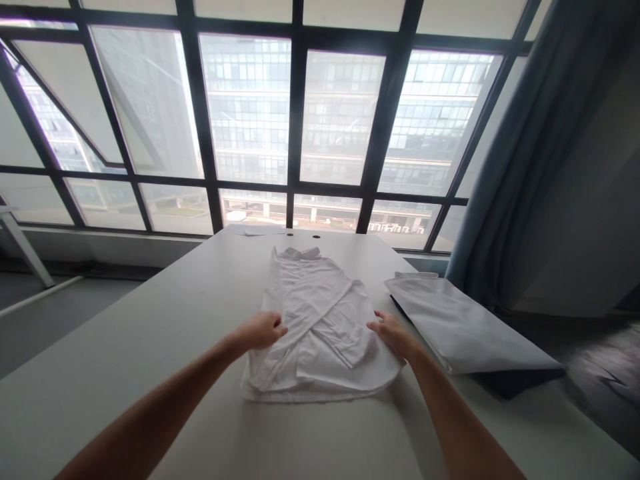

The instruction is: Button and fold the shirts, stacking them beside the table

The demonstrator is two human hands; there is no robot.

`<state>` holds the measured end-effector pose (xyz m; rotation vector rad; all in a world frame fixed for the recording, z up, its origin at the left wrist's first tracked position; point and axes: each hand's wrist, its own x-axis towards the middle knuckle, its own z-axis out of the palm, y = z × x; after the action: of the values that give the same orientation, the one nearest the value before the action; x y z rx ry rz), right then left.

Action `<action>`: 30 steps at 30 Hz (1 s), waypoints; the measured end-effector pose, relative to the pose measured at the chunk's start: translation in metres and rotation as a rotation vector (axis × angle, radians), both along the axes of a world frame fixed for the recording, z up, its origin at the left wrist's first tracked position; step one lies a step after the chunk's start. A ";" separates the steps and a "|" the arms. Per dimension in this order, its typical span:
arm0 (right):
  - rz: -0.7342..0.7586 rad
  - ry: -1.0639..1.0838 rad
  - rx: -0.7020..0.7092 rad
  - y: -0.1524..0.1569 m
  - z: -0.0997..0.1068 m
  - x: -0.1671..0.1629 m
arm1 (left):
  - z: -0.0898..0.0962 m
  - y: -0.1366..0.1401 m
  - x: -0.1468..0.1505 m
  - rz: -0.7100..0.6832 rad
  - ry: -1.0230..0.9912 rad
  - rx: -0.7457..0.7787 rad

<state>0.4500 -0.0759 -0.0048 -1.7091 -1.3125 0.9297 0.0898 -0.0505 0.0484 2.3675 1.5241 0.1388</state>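
A white long-sleeved shirt (325, 293) lies on the white table, its collar toward the window and its hem toward me. Its sleeves are folded across the body, which is creased. At the shirt's left side my left hand (263, 330) is closed, fingers curled on the fabric. My right hand (395, 335) grips the shirt's right edge at about the same height, with thumb and forefinger toward the cloth. The fabric inside each hand is hidden.
To the right, a folded white cloth (465, 323) rests over something dark at the table edge. Flat white sheets (255, 231) lie at the table's (190, 320) far end. Beyond are large windows, a blue-grey curtain (515, 167) and a blurred pale heap (607, 373) at far right.
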 end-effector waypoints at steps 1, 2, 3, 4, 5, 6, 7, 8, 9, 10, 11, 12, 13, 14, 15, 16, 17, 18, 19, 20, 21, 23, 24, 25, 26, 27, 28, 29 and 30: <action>0.000 0.016 0.006 -0.001 0.003 -0.003 | -0.007 -0.004 0.013 -0.031 0.035 -0.027; -0.001 0.027 0.006 -0.001 0.006 -0.005 | -0.015 -0.007 0.022 -0.051 0.070 -0.048; -0.004 0.037 0.004 -0.002 0.009 -0.008 | -0.022 -0.009 0.029 -0.061 0.100 -0.067; -0.005 0.054 0.000 -0.003 0.011 -0.009 | -0.028 -0.010 0.032 -0.066 0.114 -0.082; -0.002 0.077 -0.002 -0.004 0.014 -0.011 | -0.032 -0.009 0.033 -0.071 0.112 -0.097; 0.007 0.105 -0.006 -0.005 0.016 -0.013 | -0.035 -0.008 0.032 -0.077 0.093 -0.114; 0.021 0.130 -0.010 -0.007 0.018 -0.015 | -0.036 -0.006 0.030 -0.089 0.058 -0.139; 0.037 0.150 -0.009 -0.008 0.019 -0.018 | -0.036 -0.003 0.026 -0.101 0.015 -0.179; 0.054 0.164 -0.002 -0.009 0.021 -0.021 | -0.035 -0.001 0.021 -0.116 -0.032 -0.235; 0.068 0.171 0.008 -0.010 0.022 -0.025 | -0.033 0.002 0.016 -0.128 -0.084 -0.284; 0.077 0.170 0.022 -0.011 0.022 -0.030 | -0.032 0.004 0.011 -0.138 -0.139 -0.303; 0.080 0.162 0.039 -0.010 0.022 -0.036 | -0.031 0.006 0.005 -0.150 -0.194 -0.273; 0.076 0.146 0.059 -0.009 0.022 -0.043 | -0.031 0.008 -0.001 -0.166 -0.243 -0.189; 0.067 0.119 0.078 -0.008 0.021 -0.051 | -0.032 0.009 -0.007 -0.192 -0.280 -0.065; 0.059 0.083 0.097 -0.006 0.020 -0.061 | -0.035 0.011 -0.013 -0.227 -0.300 0.067; 0.059 0.037 0.114 -0.004 0.020 -0.071 | -0.040 0.012 -0.019 -0.264 -0.299 0.177; 0.077 -0.015 0.127 -0.003 0.020 -0.083 | -0.046 0.012 -0.024 -0.304 -0.281 0.243; 0.114 -0.070 0.139 -0.001 0.020 -0.095 | -0.052 0.013 -0.028 -0.343 -0.254 0.268; 0.164 -0.124 0.149 0.000 0.021 -0.107 | -0.059 0.013 -0.032 -0.375 -0.222 0.266; 0.212 -0.180 0.157 0.001 0.021 -0.119 | -0.065 0.013 -0.034 -0.397 -0.191 0.252; 0.252 -0.236 0.162 0.002 0.020 -0.130 | -0.071 0.013 -0.035 -0.413 -0.167 0.236; 0.302 -0.341 0.161 0.003 0.018 -0.148 | -0.077 0.012 -0.036 -0.430 -0.142 0.210; 0.320 -0.385 0.150 0.004 0.015 -0.155 | -0.078 0.012 -0.035 -0.434 -0.136 0.198; 0.340 -0.421 0.137 0.005 0.012 -0.161 | -0.078 0.011 -0.035 -0.436 -0.131 0.187; 0.360 -0.448 0.129 0.006 0.010 -0.165 | -0.078 0.011 -0.034 -0.439 -0.126 0.177; 0.377 -0.468 0.123 0.006 0.007 -0.169 | -0.077 0.011 -0.034 -0.441 -0.120 0.168; 0.390 -0.488 0.116 0.007 0.006 -0.171 | -0.076 0.010 -0.034 -0.444 -0.111 0.161; 0.402 -0.510 0.106 0.007 0.005 -0.172 | -0.076 0.010 -0.034 -0.447 -0.103 0.157; 0.421 -0.530 0.090 0.007 0.006 -0.173 | -0.075 0.010 -0.034 -0.451 -0.098 0.155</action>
<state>0.2772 -0.0687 0.0017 -1.7029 -2.0886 0.6399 0.0556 -0.0403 -0.0268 2.7145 0.9342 0.2691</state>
